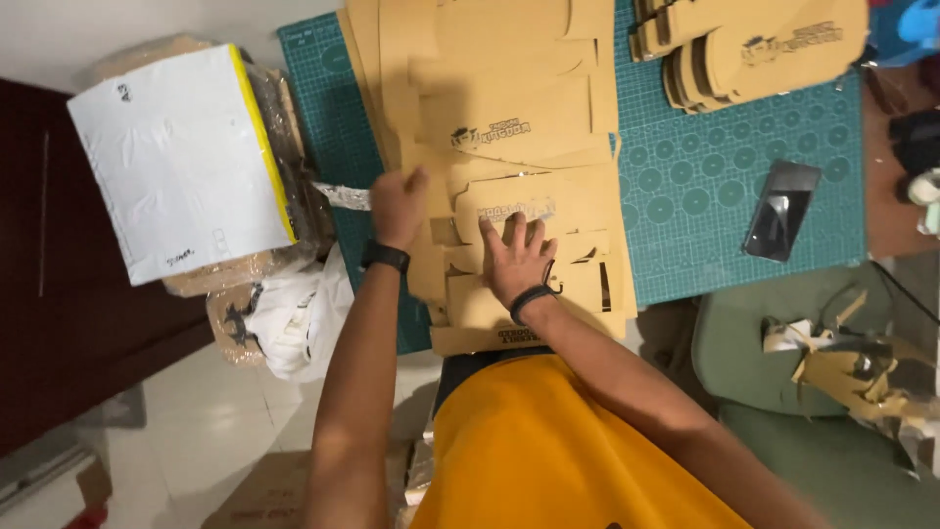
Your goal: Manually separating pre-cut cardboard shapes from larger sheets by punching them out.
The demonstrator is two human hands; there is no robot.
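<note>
Fingers [509, 233] of the right hand [516, 263] lie spread and flat, pressing on the top sheet of a stack of die-cut brown cardboard blanks [509, 127]; they grasp nothing. Those of the left hand [397, 208] curl at the stack's left edge, but blur hides whether they pinch a sheet.

Largest in view is the green cutting mat [715, 186] covering the worktop, patterned with circles. The cardboard stack runs down its left half, from the far edge to the near edge by the person's orange shirt [548, 451]. To the left, off the mat, a white sheet with a yellow edge [176, 162] tops a plastic-wrapped bundle. At the far right corner of the mat sit folded cardboard pieces [754, 44], piled in layers. A dark phone [780, 210] lies on the mat, well apart from both hands. Each wrist wears a black band: left [385, 257], right [530, 298].
</note>
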